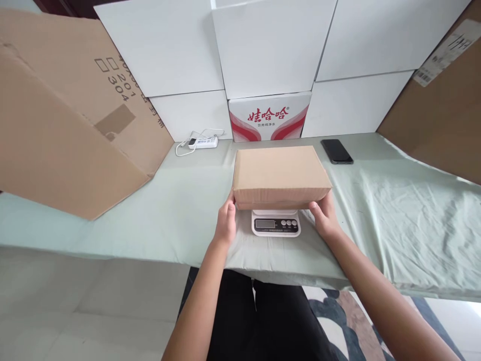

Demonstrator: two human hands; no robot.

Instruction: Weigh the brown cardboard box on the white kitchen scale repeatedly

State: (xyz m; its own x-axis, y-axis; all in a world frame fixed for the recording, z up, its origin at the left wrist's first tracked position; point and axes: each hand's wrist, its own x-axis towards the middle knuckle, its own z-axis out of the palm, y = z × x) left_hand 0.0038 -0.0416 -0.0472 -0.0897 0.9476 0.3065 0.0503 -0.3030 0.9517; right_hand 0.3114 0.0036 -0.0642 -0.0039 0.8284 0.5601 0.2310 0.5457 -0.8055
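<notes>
Between my two hands is a closed brown cardboard box point(280, 170), tilted slightly, at the middle of the table. My left hand point(226, 221) grips its left front corner, thumb on the near side. At the right front corner my right hand point(325, 215) holds it, thumb pressed near the lower edge and the other fingers mostly hidden. Under the box's near edge shows a white digital kitchen scale point(276, 231) with a dark display and several round buttons. The box covers the scale's platform, and I cannot tell whether the two touch.
A black phone point(337, 151) lies to the right behind the box. A white power strip point(203, 143) with a cable lies at the back left. White boxes point(268, 119) form a wall behind; large cardboard panels point(75, 115) stand at both sides. A pale green cloth point(169, 210) covers the table.
</notes>
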